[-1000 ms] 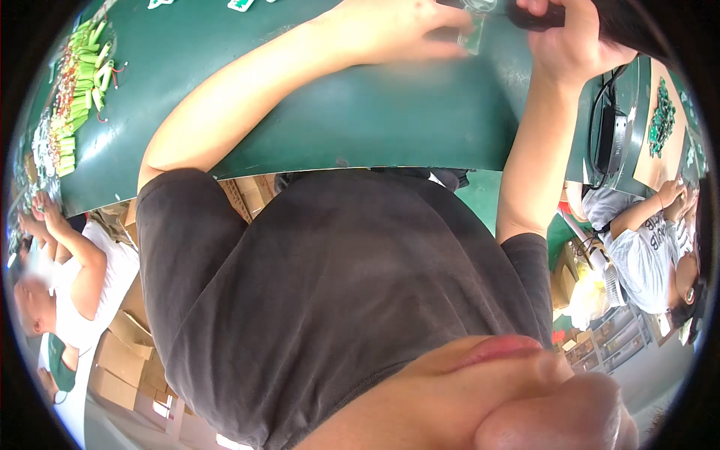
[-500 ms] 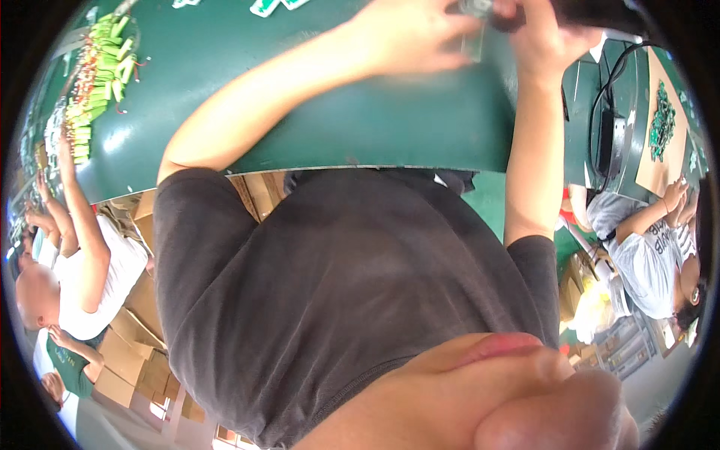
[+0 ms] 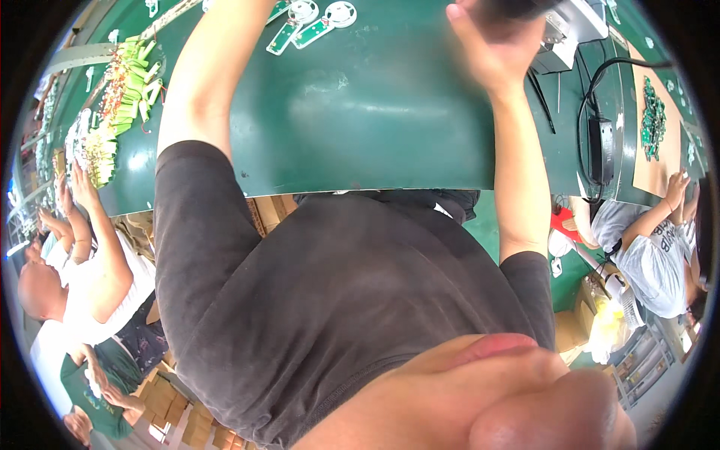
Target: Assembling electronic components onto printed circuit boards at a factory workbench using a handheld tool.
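My left forearm reaches up past the top edge, so my left hand is out of view. At the upper right, my right hand is curled around a dark, blurred object, its thumb pointing up on the left side. The object's kind cannot be made out, and the frame edge cuts it off. Left of that hand, two flat green-and-white pieces with round white spoked ends, one a green board, lie on the green tabletop.
On the left is a row of light-green wired pieces beside co-workers' hands. A white-grey device, a black power adapter with cable, and cardboard bearing small green boards are on the right. Co-workers sit at both sides.
My left hand has left my right hand and moved up and left out of view. The green-and-white pieces show more fully now. My right hand has shifted slightly left.
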Demonstrator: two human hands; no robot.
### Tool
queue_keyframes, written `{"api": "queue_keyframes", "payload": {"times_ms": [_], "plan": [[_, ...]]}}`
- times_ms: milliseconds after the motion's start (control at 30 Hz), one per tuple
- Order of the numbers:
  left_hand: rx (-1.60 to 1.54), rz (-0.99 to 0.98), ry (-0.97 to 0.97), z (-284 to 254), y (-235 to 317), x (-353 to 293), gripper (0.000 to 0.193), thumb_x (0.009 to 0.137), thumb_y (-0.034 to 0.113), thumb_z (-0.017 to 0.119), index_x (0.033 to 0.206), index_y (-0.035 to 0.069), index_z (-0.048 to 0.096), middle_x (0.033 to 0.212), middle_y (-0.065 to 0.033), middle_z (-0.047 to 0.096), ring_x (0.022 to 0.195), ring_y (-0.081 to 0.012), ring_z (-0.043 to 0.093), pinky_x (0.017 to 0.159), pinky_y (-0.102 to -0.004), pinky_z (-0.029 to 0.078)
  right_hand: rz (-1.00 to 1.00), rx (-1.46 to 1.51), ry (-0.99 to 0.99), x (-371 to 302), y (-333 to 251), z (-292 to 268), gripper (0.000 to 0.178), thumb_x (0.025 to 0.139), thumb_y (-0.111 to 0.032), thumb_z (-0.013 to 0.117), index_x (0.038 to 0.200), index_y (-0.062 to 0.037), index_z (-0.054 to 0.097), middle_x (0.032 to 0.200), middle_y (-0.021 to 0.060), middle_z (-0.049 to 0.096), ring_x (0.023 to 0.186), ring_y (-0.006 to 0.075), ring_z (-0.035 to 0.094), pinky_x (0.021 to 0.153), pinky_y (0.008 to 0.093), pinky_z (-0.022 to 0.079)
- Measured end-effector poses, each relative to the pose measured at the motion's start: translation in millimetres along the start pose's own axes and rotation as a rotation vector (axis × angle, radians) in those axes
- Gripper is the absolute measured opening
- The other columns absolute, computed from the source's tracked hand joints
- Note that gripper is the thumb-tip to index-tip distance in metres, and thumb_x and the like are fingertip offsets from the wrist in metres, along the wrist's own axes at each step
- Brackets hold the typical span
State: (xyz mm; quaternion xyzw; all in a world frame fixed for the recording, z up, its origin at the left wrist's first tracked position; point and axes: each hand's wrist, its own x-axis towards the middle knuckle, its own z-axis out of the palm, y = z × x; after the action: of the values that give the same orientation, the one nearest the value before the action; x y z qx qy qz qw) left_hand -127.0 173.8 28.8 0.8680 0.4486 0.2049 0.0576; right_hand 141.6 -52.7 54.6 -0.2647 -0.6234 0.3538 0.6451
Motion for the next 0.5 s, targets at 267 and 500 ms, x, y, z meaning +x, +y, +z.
{"api": "queue_keyframes", "payload": {"times_ms": [267, 500], "plan": [[-0.126, 0.505, -0.226, -50, 144, -113, 0.032, 0.09, 0.022, 0.07, 0.116, 0.005, 0.063, 0.128, -0.0211, 0.056, 0.12, -0.0402, 0.054, 0.106, -0.048, 0.045, -0.129, 0.203, 0.07, 10, -14, -44, 0.043, 0.091, 0.005, 0.061, 0.13, -0.0002, 0.043, 0.068, 0.0048, 0.056, 0.047, 0.0151, 0.051, 0.046, 0.028, 0.042], [-0.218, 0.404, 0.001, 9, 209, -159, 0.023, 0.084, 0.007, 0.065, 0.106, 0.009, 0.063, 0.12, -0.0123, 0.059, 0.116, -0.0327, 0.055, 0.105, -0.0481, 0.041, -0.123, 0.212, 0.24, 52, -33, -118, 0.018, 0.083, 0.007, 0.055, 0.066, 0.002, 0.054, 0.062, 0.0127, 0.051, 0.049, 0.0245, 0.05, 0.051, 0.0418, 0.048]]}}
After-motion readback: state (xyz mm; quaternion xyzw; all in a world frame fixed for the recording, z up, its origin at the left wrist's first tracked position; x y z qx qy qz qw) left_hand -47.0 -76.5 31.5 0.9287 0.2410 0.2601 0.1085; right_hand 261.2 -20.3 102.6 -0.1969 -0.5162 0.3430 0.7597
